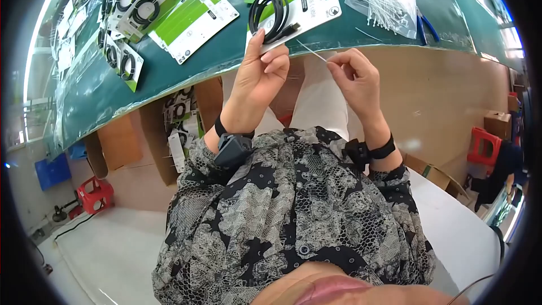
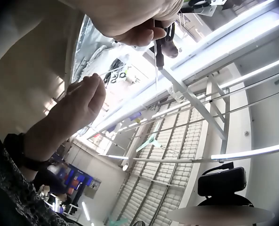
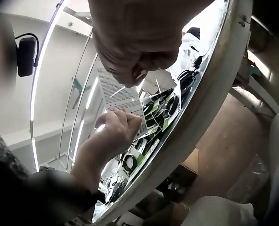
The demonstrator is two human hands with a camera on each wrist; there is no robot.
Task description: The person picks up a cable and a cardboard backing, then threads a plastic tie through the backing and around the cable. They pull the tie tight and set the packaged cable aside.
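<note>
Coiled black cable (image 1: 270, 16) on green-and-white printed card (image 1: 319, 1), pinched by left hand (image 1: 261, 82); right hand (image 1: 359, 86) pinches thin white cable tie (image 1: 312, 52).

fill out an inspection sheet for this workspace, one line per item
surface: green tabletop, packs crowding its left half
job's things: green-and-white printed card, coiled black cable against it; thin white plastic strip
clutter: clear plastic bag of white strips, blue-handled tool beside it
hands: left hand grips card and coil; right hand pinches strip
cables: more black coils on packs; any plugged in, cannot tell
surroundings: red plastic stool, brown cardboard box
</note>
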